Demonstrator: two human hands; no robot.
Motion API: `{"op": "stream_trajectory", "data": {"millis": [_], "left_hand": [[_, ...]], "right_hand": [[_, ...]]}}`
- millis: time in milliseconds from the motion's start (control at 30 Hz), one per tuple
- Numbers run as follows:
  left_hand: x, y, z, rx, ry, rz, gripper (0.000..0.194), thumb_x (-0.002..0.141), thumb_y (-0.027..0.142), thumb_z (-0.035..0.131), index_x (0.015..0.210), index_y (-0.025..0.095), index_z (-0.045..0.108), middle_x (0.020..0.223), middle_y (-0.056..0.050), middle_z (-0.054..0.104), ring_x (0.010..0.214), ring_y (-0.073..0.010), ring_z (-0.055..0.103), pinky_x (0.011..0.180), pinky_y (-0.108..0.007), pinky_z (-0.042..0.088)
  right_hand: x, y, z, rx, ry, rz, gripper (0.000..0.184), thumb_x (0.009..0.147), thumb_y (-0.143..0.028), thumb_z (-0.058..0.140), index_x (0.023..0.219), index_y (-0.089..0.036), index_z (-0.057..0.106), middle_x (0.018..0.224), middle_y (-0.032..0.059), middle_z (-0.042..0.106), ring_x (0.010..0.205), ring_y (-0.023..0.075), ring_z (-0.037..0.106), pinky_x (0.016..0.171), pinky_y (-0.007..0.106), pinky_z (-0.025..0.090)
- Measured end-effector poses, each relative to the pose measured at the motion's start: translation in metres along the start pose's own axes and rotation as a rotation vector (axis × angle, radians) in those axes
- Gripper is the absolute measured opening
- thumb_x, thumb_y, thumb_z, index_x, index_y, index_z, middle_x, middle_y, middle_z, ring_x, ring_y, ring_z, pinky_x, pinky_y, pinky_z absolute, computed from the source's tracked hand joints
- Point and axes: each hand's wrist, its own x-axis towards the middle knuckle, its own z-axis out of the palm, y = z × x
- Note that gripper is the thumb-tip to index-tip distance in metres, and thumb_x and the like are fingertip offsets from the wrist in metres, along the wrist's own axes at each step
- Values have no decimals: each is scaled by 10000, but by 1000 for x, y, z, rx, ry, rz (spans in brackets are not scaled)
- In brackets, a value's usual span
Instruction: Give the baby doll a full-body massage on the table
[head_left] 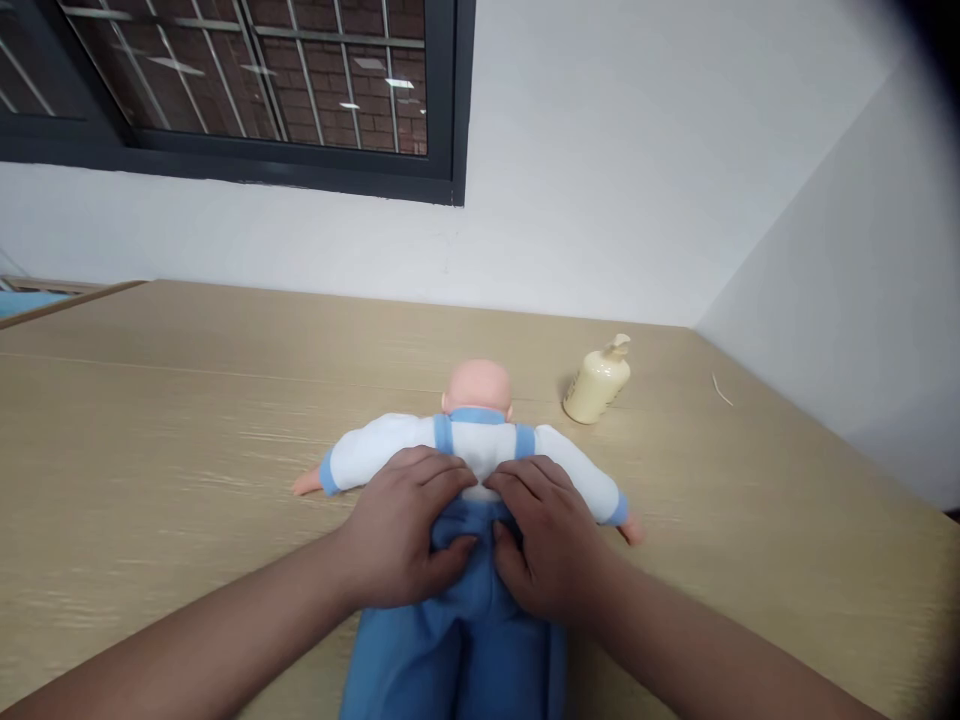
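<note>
one left hand (405, 528) and one right hand (553, 540) rest on a white-and-blue cloth doll (471, 522), flat on the pale wood tabletop (187, 450), so it likely lies steady. their fingers (444, 476) are bent but wide. one cream pump bottle (597, 385) stands far right, clear of them.

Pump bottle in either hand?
No, the left hand and right hand are both on the doll, while the pump bottle stands apart on the table.
</note>
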Motion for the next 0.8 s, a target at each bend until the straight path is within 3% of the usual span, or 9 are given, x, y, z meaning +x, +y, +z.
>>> {"op": "stream_trajectory", "data": {"millis": [67, 167, 267, 333, 567, 667, 800], "left_hand": [[0, 1, 0, 5, 8, 1, 503, 744, 289, 714, 1228, 189, 621, 1217, -99, 664, 1119, -319, 588, 1003, -517, 457], [-2, 2, 2, 32, 22, 6, 494, 753, 275, 698, 1233, 186, 622, 1271, -115, 632, 1201, -338, 551, 1048, -535, 428], [-3, 2, 5, 80, 44, 12, 468, 758, 258, 676, 1216, 177, 622, 1439, -149, 525, 1372, -380, 424, 1135, -577, 341], [-4, 2, 6, 99, 41, 17, 466, 764, 250, 662, 1220, 171, 609, 1526, -159, 446, 1435, -385, 354, 1169, -585, 297], [-1, -2, 5, 65, 27, 3, 630, 766, 315, 688, 1354, 166, 513, 1383, -152, 596, 1275, -358, 537, 1084, -574, 409], [1, -1, 3, 42, 4, -47, 668, 752, 320, 698, 1370, 160, 502, 1313, -144, 636, 1201, -354, 580, 1050, -572, 435], [2, -1, 3, 44, -17, -27, 656, 777, 340, 689, 1379, 161, 502, 1342, -146, 611, 1232, -353, 554, 1072, -573, 414]], "right_hand": [[0, 0, 0, -19, 10, -8, 391, 790, -197, 559, 1171, -133, 619, 1158, 147, 617, 1097, 330, 532, 994, 547, 441], [-1, 1, 0, -73, 37, -28, 419, 801, -198, 554, 1212, -134, 606, 1339, 179, 541, 1289, 378, 440, 1084, 597, 360], [-2, 2, -1, -113, 2, -32, 432, 820, -191, 538, 1245, -131, 583, 1507, 190, 426, 1403, 386, 348, 1132, 606, 307], [-1, 2, -2, -118, -44, -25, 429, 827, -196, 534, 1249, -135, 573, 1517, 183, 434, 1401, 378, 365, 1135, 599, 307], [1, 1, -2, -54, -42, 57, 518, 820, -234, 553, 1325, -125, 524, 1349, 169, 590, 1261, 349, 499, 1094, 570, 370], [2, 2, -2, -51, -37, 88, 613, 826, -250, 548, 1413, -95, 461, 1333, 180, 601, 1249, 355, 508, 1089, 582, 384], [1, 4, 0, -73, -52, 56, 583, 836, -263, 549, 1395, -103, 499, 1385, 173, 578, 1289, 354, 488, 1122, 584, 361]]}}
